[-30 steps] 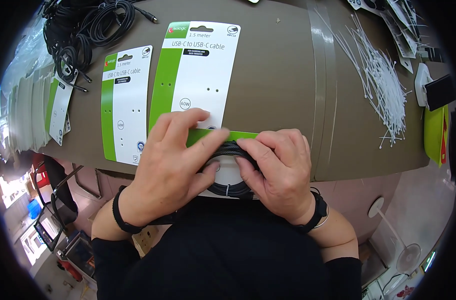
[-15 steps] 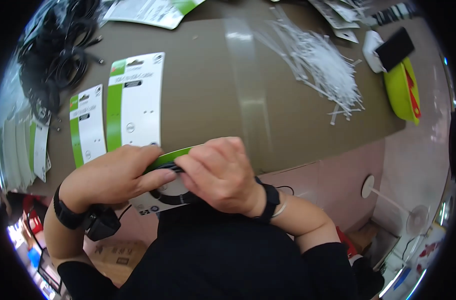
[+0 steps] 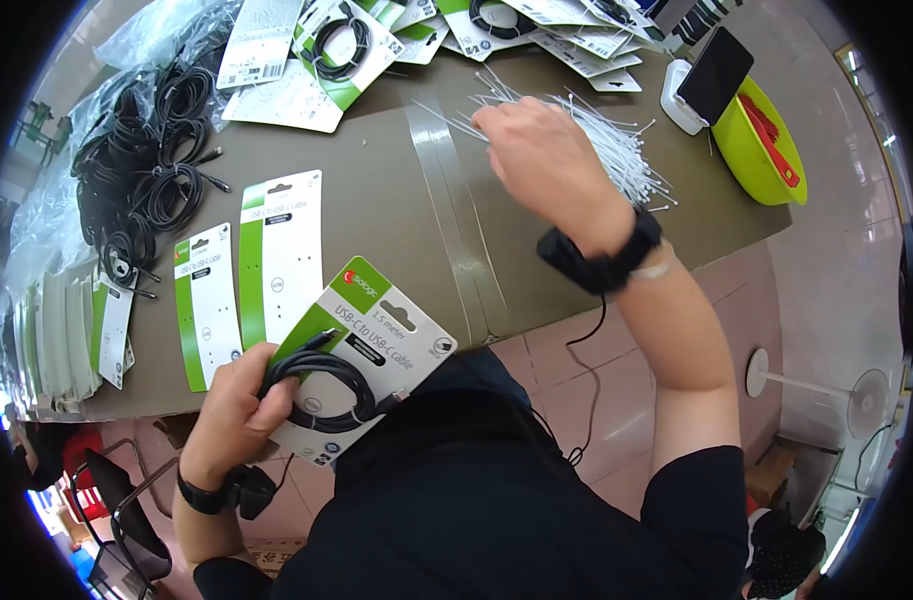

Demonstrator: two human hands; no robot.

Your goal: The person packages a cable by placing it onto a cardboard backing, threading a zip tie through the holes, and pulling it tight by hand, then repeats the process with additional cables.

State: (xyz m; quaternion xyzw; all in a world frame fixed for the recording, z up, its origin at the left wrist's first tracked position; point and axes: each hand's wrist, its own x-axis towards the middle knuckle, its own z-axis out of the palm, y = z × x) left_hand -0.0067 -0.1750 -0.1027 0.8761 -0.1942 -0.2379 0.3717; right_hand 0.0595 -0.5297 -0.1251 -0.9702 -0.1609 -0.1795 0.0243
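Note:
My left hand [image 3: 239, 408] grips the lower left of a green and white packaging card [image 3: 409, 345], thumb in front. A coiled black cable [image 3: 352, 374] lies against the card under that thumb, with a connector showing at the upper end and another at lower right. My right hand [image 3: 552, 165] reaches over the far table to a loose heap of white cable ties [image 3: 617, 150]. Its fingers are curled together at the heap's left side, where thin ties stick out beside them. The fingertips are hidden, so what they pinch does not show.
Two flat cards, one smaller [image 3: 207, 300] and one larger [image 3: 282, 250], lie left of centre. Beyond a row of stacked cards [image 3: 62, 340] sit bundled black cables [image 3: 137, 150]. Carded cables [image 3: 342, 50] lie at the back. A phone [image 3: 715, 72] and green bowl [image 3: 752, 165] stand right.
My right hand has left the card and cable and moved up and right to the cable ties. My left hand keeps the card, now lower and tilted face up. The view has shifted.

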